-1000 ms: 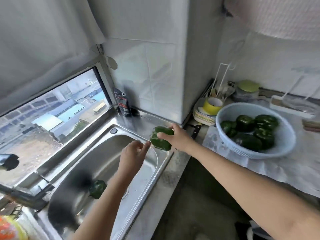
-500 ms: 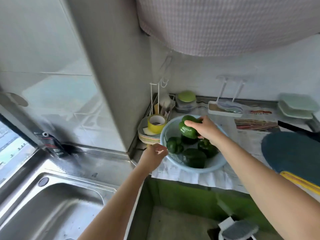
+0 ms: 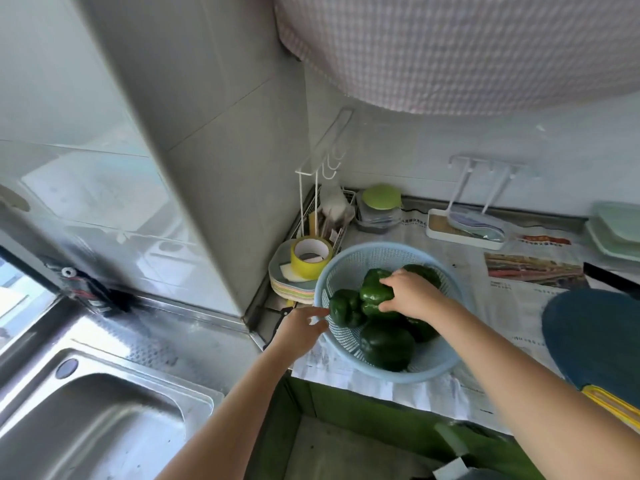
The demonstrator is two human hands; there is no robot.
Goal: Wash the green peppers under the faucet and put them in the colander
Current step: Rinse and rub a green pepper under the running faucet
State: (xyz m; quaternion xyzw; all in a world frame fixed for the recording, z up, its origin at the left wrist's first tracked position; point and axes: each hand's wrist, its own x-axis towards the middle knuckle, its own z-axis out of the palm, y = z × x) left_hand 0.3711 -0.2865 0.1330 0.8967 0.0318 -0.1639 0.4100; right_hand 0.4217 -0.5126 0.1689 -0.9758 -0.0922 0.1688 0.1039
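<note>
My right hand (image 3: 408, 294) curls round the top green pepper (image 3: 374, 292) in the blue colander (image 3: 434, 370) right of the sink (image 3: 104, 427), left hand (image 3: 299, 329) loose-fingered by its left rim; I judge it light, firm, probably slick, best cupped round the shoulders

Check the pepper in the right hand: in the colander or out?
In. The pepper lies inside the colander, resting on top of the other peppers, with the right hand gripping it from above.

five green peppers (image 3: 386, 344), one colander (image 3: 436, 362), one tape roll (image 3: 304, 263), one sink (image 3: 104, 427).
</note>
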